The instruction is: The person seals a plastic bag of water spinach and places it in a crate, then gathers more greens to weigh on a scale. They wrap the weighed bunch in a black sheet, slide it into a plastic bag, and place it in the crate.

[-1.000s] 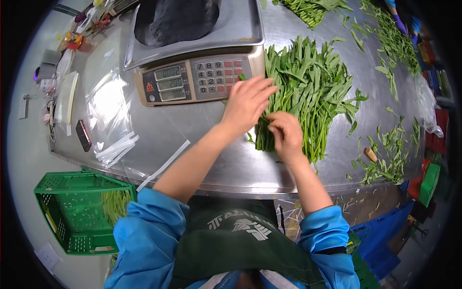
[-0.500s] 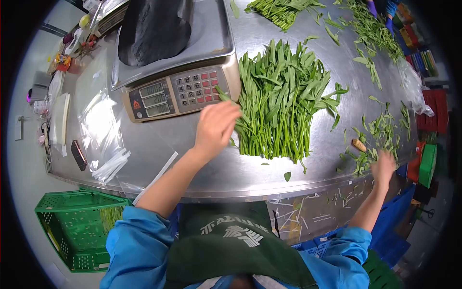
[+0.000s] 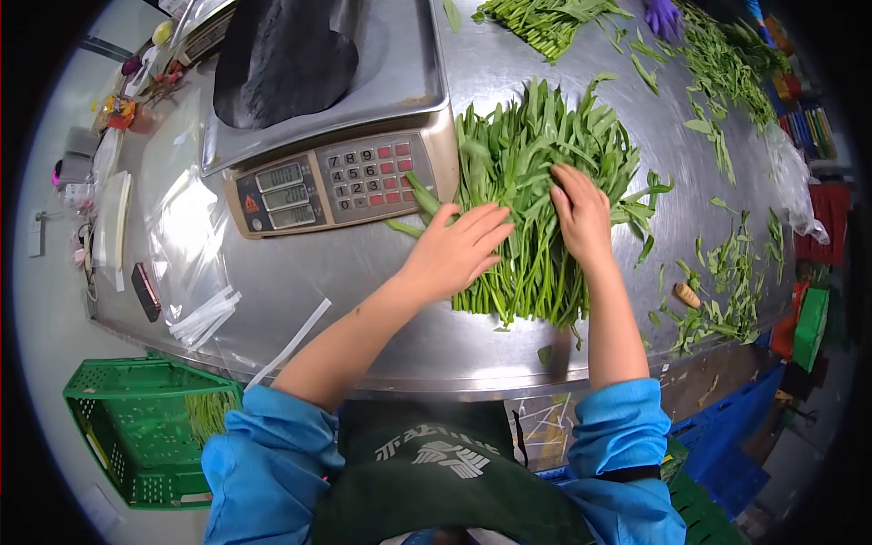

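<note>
On the table (image 3: 363, 300), the left hand (image 3: 451, 252) and right hand (image 3: 581, 216) press flat and open, grasping nothing, on the greens (image 3: 513, 150); these look light and limp, best gathered at the stem ends.

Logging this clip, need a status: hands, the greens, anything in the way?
Left hand open, flat at left edge of the greens pile. Right hand open, palm down on top. Scale close beside the pile's left side.
</note>
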### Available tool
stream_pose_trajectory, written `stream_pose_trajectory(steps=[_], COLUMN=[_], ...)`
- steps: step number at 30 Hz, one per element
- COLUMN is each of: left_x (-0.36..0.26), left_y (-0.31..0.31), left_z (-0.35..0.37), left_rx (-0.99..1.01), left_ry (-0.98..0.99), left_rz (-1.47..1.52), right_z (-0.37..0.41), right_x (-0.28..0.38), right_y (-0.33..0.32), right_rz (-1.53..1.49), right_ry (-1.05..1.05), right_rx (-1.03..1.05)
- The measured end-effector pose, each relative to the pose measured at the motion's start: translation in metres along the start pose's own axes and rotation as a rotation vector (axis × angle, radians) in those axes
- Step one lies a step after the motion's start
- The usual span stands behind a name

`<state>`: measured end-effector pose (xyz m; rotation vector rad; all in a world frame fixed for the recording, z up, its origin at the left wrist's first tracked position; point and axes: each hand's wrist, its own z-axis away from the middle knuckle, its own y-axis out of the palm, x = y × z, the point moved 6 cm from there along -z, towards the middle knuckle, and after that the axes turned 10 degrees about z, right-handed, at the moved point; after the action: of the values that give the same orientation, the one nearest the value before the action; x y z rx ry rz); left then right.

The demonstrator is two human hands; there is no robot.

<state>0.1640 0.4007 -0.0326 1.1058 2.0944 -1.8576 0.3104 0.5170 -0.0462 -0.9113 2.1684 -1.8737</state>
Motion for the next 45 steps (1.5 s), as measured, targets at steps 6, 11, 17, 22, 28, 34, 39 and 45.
stream_pose_trajectory(steps=[6, 11, 17, 22, 28, 34, 39, 45], left_x=[0.003, -0.007, 0.003, 0.002, -0.018, -0.007, -0.010, -0.047], left_y=[-0.007, -0.014, 0.028, 0.026, -0.042, 0.028, 0.066, 0.034], left_z=[0.021, 0.000, -0.006, -0.008, 0.092, 0.121, 0.049, 0.012], left_rx=[-0.063, -0.162, 0.045, 0.058, -0.252, -0.509, -0.377, -0.368], left_ry=[-0.096, 0.003, -0.037, -0.032, -0.129, -1.065, -1.072, -0.976], left_rz=[0.014, 0.069, 0.063, 0.065, 0.297, 1.293, 1.634, 1.650], right_z=[0.001, -0.044, -0.054, -0.037, 0.070, 0.128, 0.113, 0.083], right_x=[0.006, 0.041, 0.033, -0.011, -0.155, -0.097, -0.014, 0.037], right_y=[-0.034, -0.027, 0.012, -0.081, -0.158, -0.054, -0.013, -0.038], right_rz=[-0.023, -0.024, 0.101, -0.936, -0.935, -0.243, -0.948, -0.925], right_ry=[0.060, 0.014, -0.076, 0.288, 0.630, 0.523, 0.737, 0.414], right_rx=[-0.314, -0.179, -0.076, -0.183, 0.304, 0.653, 0.609, 0.581])
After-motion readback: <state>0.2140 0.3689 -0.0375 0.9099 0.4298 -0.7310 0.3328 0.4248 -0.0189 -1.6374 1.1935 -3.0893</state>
